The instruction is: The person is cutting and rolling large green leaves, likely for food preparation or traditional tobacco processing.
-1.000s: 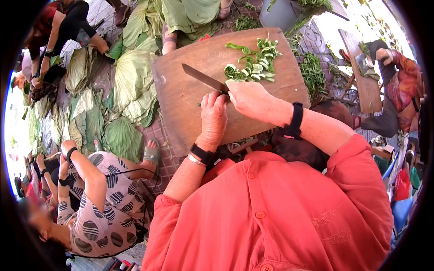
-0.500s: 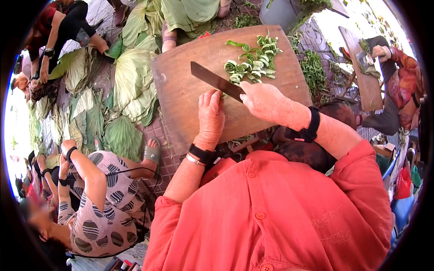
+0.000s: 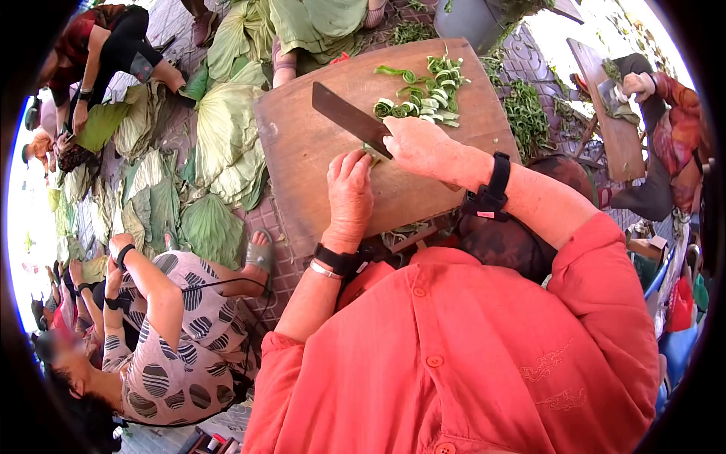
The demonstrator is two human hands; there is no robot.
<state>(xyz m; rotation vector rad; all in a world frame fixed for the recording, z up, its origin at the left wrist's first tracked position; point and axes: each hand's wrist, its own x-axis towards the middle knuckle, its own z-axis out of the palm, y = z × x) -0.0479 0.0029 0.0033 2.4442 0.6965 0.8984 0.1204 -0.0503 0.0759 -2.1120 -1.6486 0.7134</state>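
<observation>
My right hand (image 3: 423,149) is closed around the handle of a cleaver (image 3: 346,115), whose long dark blade points up and left over a wooden board (image 3: 299,144). Beside the blade, my left hand (image 3: 351,193) rests on the board with fingers bent and pressed together. A small bit of green leaf (image 3: 368,149) shows at its fingertips, against the blade; most of it is hidden. Beyond the cleaver lies a pile of curled green leaf strips (image 3: 431,91).
Large green leaves (image 3: 227,129) cover the paving left of the board. Shredded greens (image 3: 525,121) lie on the right, near a grey bucket (image 3: 469,23). A person in a patterned shirt (image 3: 189,333) sits at lower left; another works at a plank (image 3: 609,113) on the right.
My right hand and the cleaver have shifted slightly up and left, and the wrist has turned a little. My left hand stays nearly in place at the blade.
</observation>
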